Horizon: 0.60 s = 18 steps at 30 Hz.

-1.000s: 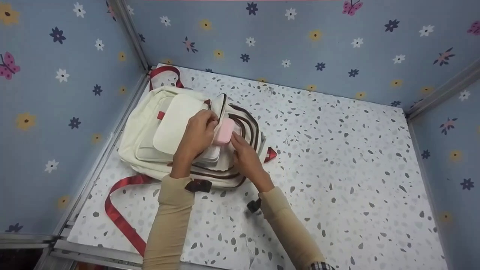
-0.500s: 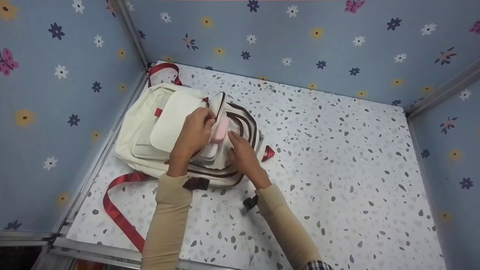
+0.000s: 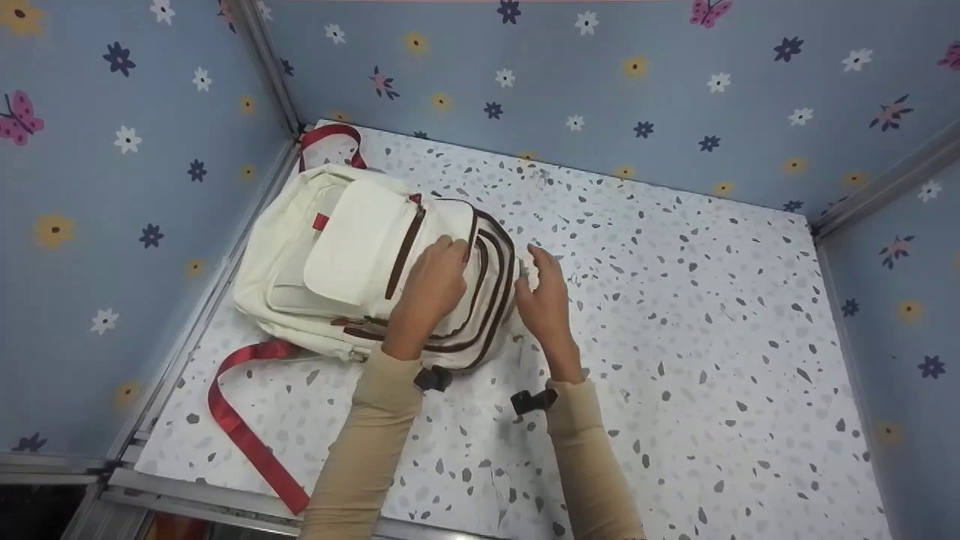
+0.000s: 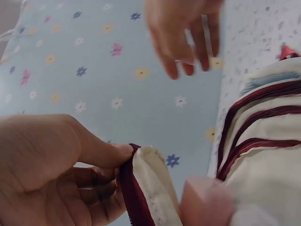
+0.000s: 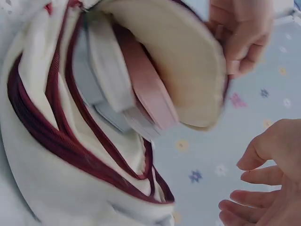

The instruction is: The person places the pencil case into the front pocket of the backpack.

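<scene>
left hand (image 3: pixel 431 289) pinches the backpack (image 3: pixel 352 255) pocket's brown-trimmed edge, a pink case (image 5: pixel 150 89) tucked just beneath its fingers; right hand (image 3: pixel 544 289) loose, fingers spread, holding nothing.

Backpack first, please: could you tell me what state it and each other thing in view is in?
Backpack: lying flat on the table, front up.
Pocket flap: lifted open.
Pink case: tucked inside the open pocket, edge showing.
Left hand: pinching the flap's maroon edge.
Right hand: open, holding nothing.
Red strap: loose on the table.
</scene>
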Each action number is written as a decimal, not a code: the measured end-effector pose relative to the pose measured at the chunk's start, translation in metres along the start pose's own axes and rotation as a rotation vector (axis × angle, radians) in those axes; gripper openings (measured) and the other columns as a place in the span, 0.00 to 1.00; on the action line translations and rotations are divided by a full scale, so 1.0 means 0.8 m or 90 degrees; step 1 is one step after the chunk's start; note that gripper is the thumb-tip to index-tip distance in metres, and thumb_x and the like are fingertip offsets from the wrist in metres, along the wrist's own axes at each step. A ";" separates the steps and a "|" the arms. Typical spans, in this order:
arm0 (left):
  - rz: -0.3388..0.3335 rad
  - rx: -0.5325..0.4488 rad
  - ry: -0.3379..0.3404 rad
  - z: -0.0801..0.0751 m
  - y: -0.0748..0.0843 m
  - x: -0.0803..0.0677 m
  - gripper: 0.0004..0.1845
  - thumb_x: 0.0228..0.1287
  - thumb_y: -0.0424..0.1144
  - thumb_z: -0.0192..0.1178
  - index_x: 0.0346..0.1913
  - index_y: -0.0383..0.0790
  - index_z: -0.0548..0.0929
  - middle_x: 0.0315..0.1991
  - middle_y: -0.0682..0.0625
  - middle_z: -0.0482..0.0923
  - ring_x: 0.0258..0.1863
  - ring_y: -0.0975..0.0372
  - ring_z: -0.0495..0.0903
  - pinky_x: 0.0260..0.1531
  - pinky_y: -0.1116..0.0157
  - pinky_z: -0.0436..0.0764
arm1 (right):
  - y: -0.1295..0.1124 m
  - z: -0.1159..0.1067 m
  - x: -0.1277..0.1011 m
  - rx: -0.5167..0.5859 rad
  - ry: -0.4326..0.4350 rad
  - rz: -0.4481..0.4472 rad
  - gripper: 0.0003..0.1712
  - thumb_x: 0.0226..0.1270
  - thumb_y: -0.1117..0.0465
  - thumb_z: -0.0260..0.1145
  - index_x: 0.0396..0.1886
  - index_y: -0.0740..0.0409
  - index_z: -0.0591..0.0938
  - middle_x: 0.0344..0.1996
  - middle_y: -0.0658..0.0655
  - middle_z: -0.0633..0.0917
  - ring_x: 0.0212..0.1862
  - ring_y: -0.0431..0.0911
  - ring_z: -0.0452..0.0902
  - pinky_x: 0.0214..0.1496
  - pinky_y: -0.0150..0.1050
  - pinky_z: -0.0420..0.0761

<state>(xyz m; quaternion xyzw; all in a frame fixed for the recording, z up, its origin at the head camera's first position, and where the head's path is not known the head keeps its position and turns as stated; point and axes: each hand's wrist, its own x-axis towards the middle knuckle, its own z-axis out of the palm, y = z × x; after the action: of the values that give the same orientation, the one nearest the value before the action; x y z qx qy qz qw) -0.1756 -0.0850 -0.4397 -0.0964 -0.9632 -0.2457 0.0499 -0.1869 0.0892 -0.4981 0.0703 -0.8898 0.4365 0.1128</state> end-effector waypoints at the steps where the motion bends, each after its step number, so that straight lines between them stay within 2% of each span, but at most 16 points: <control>1: 0.002 0.017 0.002 0.010 0.003 -0.002 0.06 0.63 0.25 0.53 0.41 0.29 0.78 0.37 0.37 0.75 0.36 0.46 0.77 0.39 0.54 0.78 | 0.003 -0.004 -0.001 -0.002 0.008 0.009 0.27 0.64 0.69 0.56 0.64 0.64 0.70 0.61 0.64 0.73 0.62 0.55 0.70 0.63 0.47 0.70; 5: -0.005 0.082 0.032 0.047 0.008 -0.010 0.09 0.64 0.25 0.52 0.44 0.28 0.79 0.37 0.36 0.76 0.36 0.46 0.77 0.35 0.55 0.81 | 0.014 -0.016 -0.005 -0.007 0.012 0.045 0.28 0.63 0.68 0.55 0.65 0.63 0.69 0.62 0.65 0.71 0.61 0.55 0.70 0.61 0.49 0.72; 8: -0.013 0.111 0.065 0.062 0.007 -0.014 0.09 0.66 0.26 0.50 0.44 0.29 0.79 0.36 0.37 0.76 0.36 0.47 0.77 0.33 0.56 0.81 | 0.020 -0.021 -0.008 -0.004 0.007 0.076 0.29 0.63 0.67 0.54 0.66 0.63 0.69 0.64 0.65 0.70 0.61 0.55 0.69 0.60 0.50 0.72; 11: -0.026 0.114 0.073 0.063 0.005 -0.015 0.08 0.65 0.26 0.51 0.42 0.29 0.79 0.35 0.37 0.76 0.35 0.47 0.77 0.32 0.56 0.81 | 0.024 -0.025 -0.009 0.003 0.012 0.093 0.29 0.62 0.67 0.53 0.66 0.62 0.69 0.64 0.64 0.69 0.62 0.55 0.68 0.60 0.51 0.72; 14: -0.050 0.123 0.068 0.054 0.005 -0.010 0.05 0.63 0.27 0.53 0.39 0.29 0.79 0.35 0.36 0.76 0.34 0.47 0.78 0.32 0.55 0.81 | 0.026 -0.029 -0.006 -0.016 0.019 0.082 0.29 0.62 0.67 0.54 0.65 0.63 0.70 0.64 0.65 0.70 0.62 0.56 0.68 0.62 0.51 0.70; 16: -0.075 0.134 0.071 0.047 0.008 -0.003 0.07 0.64 0.32 0.57 0.39 0.29 0.78 0.37 0.36 0.76 0.37 0.47 0.77 0.34 0.55 0.80 | 0.026 -0.034 -0.002 -0.040 0.024 0.069 0.29 0.64 0.66 0.55 0.66 0.64 0.68 0.64 0.66 0.69 0.64 0.57 0.67 0.65 0.51 0.67; 18: -0.091 0.134 0.078 0.044 0.013 0.008 0.14 0.66 0.40 0.58 0.42 0.29 0.77 0.41 0.36 0.75 0.42 0.46 0.75 0.39 0.54 0.78 | 0.025 -0.038 0.003 -0.073 0.027 0.062 0.30 0.68 0.63 0.54 0.69 0.65 0.64 0.65 0.66 0.68 0.67 0.56 0.64 0.68 0.49 0.64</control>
<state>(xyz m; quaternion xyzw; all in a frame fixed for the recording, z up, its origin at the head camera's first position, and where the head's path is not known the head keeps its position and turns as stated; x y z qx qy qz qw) -0.1809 -0.0582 -0.4645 -0.0065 -0.9832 -0.1516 0.1011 -0.1891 0.1255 -0.4945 0.0111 -0.9132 0.3910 0.1142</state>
